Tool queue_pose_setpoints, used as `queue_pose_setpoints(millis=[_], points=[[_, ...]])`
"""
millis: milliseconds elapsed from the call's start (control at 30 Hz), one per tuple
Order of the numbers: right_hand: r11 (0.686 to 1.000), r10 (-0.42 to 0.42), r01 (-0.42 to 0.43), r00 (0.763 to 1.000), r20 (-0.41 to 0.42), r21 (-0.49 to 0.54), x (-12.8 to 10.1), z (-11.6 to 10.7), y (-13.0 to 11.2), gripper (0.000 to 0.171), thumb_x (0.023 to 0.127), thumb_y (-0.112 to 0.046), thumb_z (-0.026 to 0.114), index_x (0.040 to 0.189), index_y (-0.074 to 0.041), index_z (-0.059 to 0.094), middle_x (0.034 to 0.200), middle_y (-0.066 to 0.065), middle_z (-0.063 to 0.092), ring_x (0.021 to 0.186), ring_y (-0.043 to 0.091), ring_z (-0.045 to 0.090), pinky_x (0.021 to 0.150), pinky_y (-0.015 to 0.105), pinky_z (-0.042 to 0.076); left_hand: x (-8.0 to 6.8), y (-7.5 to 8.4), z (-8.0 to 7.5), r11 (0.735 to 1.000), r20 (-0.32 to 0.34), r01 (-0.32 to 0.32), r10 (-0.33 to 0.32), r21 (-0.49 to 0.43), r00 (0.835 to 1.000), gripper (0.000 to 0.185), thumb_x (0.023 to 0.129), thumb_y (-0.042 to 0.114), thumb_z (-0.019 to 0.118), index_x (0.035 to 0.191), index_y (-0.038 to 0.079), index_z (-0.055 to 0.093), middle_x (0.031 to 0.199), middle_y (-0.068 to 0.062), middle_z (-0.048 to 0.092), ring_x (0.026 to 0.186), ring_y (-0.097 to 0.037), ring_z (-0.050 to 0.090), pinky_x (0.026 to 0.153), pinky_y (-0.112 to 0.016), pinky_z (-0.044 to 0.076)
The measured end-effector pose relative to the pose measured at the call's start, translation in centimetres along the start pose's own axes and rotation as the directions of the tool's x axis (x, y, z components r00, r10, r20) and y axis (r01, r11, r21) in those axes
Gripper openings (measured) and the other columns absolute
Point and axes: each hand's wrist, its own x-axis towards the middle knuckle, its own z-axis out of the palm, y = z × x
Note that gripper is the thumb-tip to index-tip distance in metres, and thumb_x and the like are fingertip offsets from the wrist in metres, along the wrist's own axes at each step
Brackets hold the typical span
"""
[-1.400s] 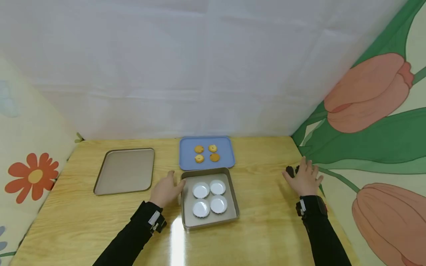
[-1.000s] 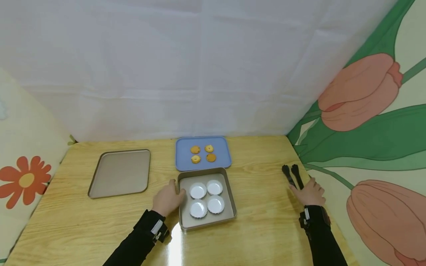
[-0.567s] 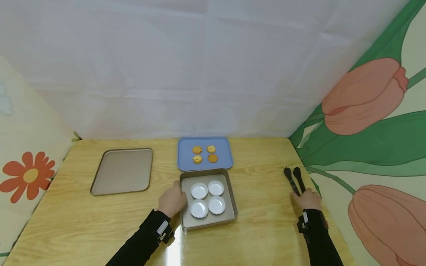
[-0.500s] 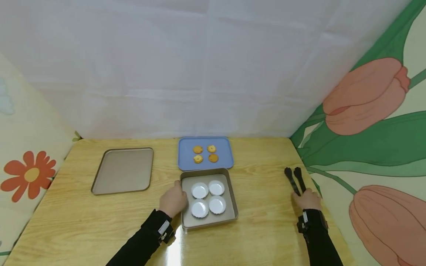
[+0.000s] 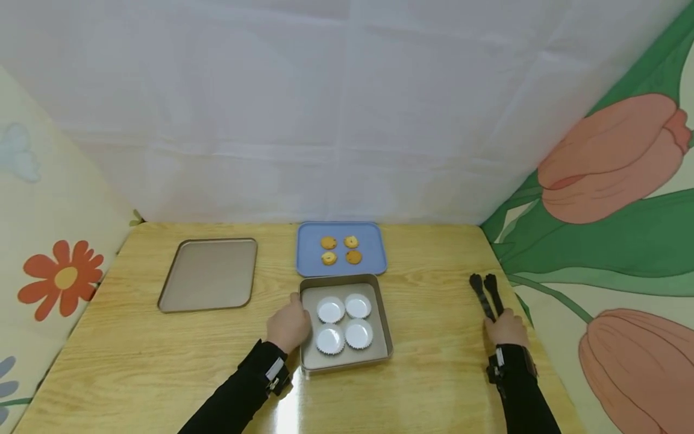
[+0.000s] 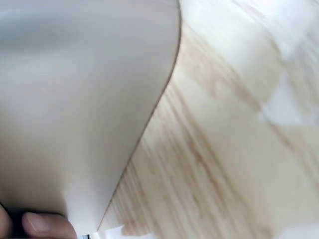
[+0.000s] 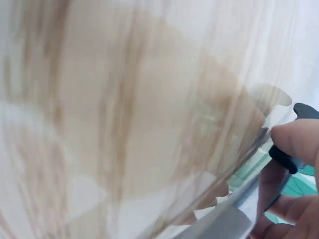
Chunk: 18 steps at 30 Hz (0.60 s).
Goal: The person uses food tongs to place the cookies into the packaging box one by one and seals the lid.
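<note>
My left hand (image 5: 289,325) grips the left wall of a square metal baking pan (image 5: 347,360) at the table's middle. Several white fluted paper cups (image 5: 331,309) sit inside the pan. In the left wrist view the pan's smooth side (image 6: 84,109) fills the left, with fingertips (image 6: 47,224) at its lower edge. Far to the right, my right hand (image 5: 508,330) holds black-tipped tongs (image 5: 480,290) near the table's right edge, their two tips spread apart and pointing away. In the right wrist view, thumb and fingers pinch the tongs' metal arm (image 7: 234,209) low over the wood.
Behind the pan lies a blue tray (image 5: 305,269) bearing several small round cookies (image 5: 328,242). A flat beige metal tray (image 5: 208,274) lies to the left. White cloth (image 5: 271,120) hangs behind the table (image 5: 135,349), and flower-printed walls (image 5: 607,247) stand at both sides.
My left hand has gone from loosely spread beside the pan to gripping its wall. My right hand has drawn back from over the tongs and taken hold of them. The pan stays in place.
</note>
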Motion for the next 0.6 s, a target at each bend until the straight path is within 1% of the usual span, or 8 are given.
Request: queue_pose_setpoints(millis=[67, 167, 300, 433, 533, 600], points=[[1.000, -0.008, 0.009, 1.000, -0.016, 0.009, 0.0, 0.0, -0.3, 0.047, 0.088, -0.024, 0.049, 0.108, 0.017, 0.038, 0.093, 0.037, 0.044, 0.079, 0.052, 0.050, 0.061, 0.055, 0.041, 0.0, 0.1, 0.0, 1.000, 0.004, 0.006, -0.006, -0.001, 1.000, 0.040, 0.087, 0.015, 0.044, 0.119, -0.009, 0.041, 0.077, -0.023, 0.061, 0.065, -0.038, 0.060, 0.054, -0.049, 0.044], [0.999, -0.034, 0.035, 0.999, -0.036, 0.022, 0.1, 0.0, -1.1, 0.047, 0.089, -0.025, 0.047, 0.111, 0.016, 0.038, 0.091, 0.035, 0.044, 0.071, 0.047, 0.052, 0.055, 0.051, 0.040, -0.1, 0.2, -0.1, 1.000, 0.009, 0.015, -0.015, 0.007, 1.000, 0.042, 0.087, 0.014, 0.043, 0.121, -0.009, 0.039, 0.076, -0.022, 0.061, 0.064, -0.037, 0.060, 0.054, -0.049, 0.044], [0.991, -0.127, 0.130, 0.990, -0.070, 0.043, 0.2, -0.2, -3.0, 0.050, 0.091, -0.022, 0.047, 0.119, 0.018, 0.035, 0.097, 0.036, 0.041, 0.070, 0.044, 0.051, 0.056, 0.050, 0.040, -0.3, 0.4, -0.4, 0.999, 0.005, 0.025, -0.025, 0.021, 1.000, 0.042, 0.088, 0.015, 0.042, 0.123, -0.009, 0.038, 0.073, -0.021, 0.061, 0.062, -0.036, 0.059, 0.053, -0.047, 0.044], [0.967, -0.240, 0.248, 0.963, -0.122, 0.060, 0.7, -0.3, -5.6, 0.048, 0.090, -0.018, 0.049, 0.116, 0.021, 0.037, 0.098, 0.036, 0.041, 0.068, 0.041, 0.050, 0.057, 0.049, 0.040, -0.4, 0.6, -0.6, 0.999, -0.002, 0.033, -0.033, 0.023, 0.999, 0.042, 0.088, 0.015, 0.042, 0.123, -0.008, 0.039, 0.071, -0.020, 0.060, 0.060, -0.035, 0.058, 0.052, -0.046, 0.043], [0.946, -0.307, 0.319, 0.940, -0.147, 0.065, 1.1, -0.3, -7.6, 0.042, 0.089, -0.018, 0.050, 0.107, 0.019, 0.043, 0.089, 0.030, 0.046, 0.061, 0.034, 0.049, 0.052, 0.045, 0.039, -0.5, 0.6, -0.5, 0.999, -0.004, 0.034, -0.034, 0.025, 0.999, 0.043, 0.087, 0.015, 0.043, 0.123, -0.009, 0.039, 0.070, -0.020, 0.060, 0.059, -0.035, 0.058, 0.050, -0.045, 0.043], [0.931, -0.348, 0.361, 0.925, -0.151, 0.063, 1.3, -0.3, -9.0, 0.042, 0.089, -0.019, 0.051, 0.109, 0.018, 0.044, 0.088, 0.028, 0.048, 0.061, 0.033, 0.050, 0.052, 0.044, 0.040, -0.4, 0.6, -0.5, 0.999, -0.003, 0.037, -0.037, 0.027, 0.999, 0.044, 0.087, 0.015, 0.043, 0.124, -0.009, 0.038, 0.069, -0.020, 0.060, 0.059, -0.034, 0.058, 0.050, -0.045, 0.043]])
